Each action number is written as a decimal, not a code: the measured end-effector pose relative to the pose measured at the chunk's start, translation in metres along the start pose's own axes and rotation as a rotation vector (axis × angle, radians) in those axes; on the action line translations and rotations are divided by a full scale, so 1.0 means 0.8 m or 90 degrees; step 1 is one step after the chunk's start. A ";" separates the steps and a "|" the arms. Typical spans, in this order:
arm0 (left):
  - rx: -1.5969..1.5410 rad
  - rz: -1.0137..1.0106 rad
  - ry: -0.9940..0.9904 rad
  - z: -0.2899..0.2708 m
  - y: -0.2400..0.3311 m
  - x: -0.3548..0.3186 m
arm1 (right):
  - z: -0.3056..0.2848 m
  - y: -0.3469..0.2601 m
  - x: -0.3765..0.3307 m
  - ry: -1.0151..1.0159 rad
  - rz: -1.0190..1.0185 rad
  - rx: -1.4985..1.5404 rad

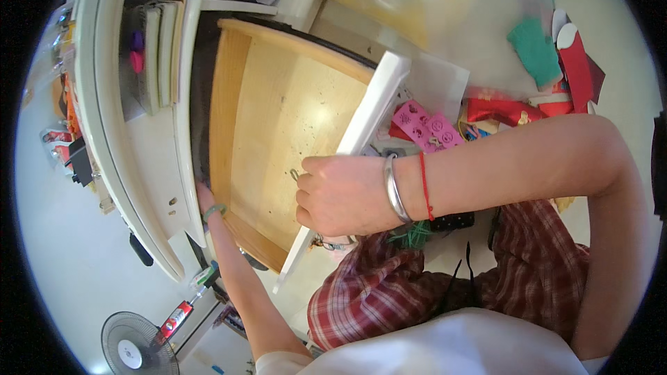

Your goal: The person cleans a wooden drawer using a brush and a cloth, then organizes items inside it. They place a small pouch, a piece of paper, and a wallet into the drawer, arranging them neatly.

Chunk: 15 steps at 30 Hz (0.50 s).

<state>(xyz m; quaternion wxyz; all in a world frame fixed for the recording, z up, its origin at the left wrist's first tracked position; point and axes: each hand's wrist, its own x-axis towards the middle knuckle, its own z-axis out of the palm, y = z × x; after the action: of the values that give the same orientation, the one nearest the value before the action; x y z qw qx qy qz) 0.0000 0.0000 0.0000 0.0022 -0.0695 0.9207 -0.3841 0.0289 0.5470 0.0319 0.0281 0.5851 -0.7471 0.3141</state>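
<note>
One presumably stiff drawer [299, 90] is gripped at its front edge [369, 107] by the right hand [337, 196]; the left hand [206, 198] cannot be judged.

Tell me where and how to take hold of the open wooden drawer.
Take the drawer by the exposed upper edge of its white front, probably best from the picture's right: that front is a straight, narrow panel across the outer end, so a grip could likely hook over it.
</note>
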 end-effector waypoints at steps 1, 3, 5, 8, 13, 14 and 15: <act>0.004 0.045 0.064 0.023 0.002 -0.001 | 0.002 0.001 -0.005 0.005 0.006 -0.010; -0.159 0.022 0.097 0.042 -0.019 -0.001 | -0.001 0.004 -0.007 0.000 -0.003 -0.006; -0.190 -0.035 0.024 0.041 0.016 0.005 | 0.001 0.007 -0.012 -0.024 0.011 0.002; -0.160 -0.085 -0.046 0.027 0.029 0.003 | 0.002 0.006 -0.012 -0.029 0.020 0.005; -0.110 -0.130 -0.116 0.010 0.033 0.004 | -0.003 0.006 -0.008 -0.054 0.015 0.018; -0.095 -0.135 -0.132 0.008 0.034 0.005 | -0.004 0.006 -0.010 -0.034 0.010 0.004; -0.082 -0.138 -0.150 0.008 0.040 0.006 | -0.005 0.008 -0.014 -0.016 0.006 -0.009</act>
<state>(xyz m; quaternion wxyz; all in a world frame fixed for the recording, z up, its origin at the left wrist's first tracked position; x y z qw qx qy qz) -0.0084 0.0169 -0.0269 0.0641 -0.2125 0.9239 -0.3115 0.0256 0.5594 0.0274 0.0215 0.5855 -0.7520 0.3020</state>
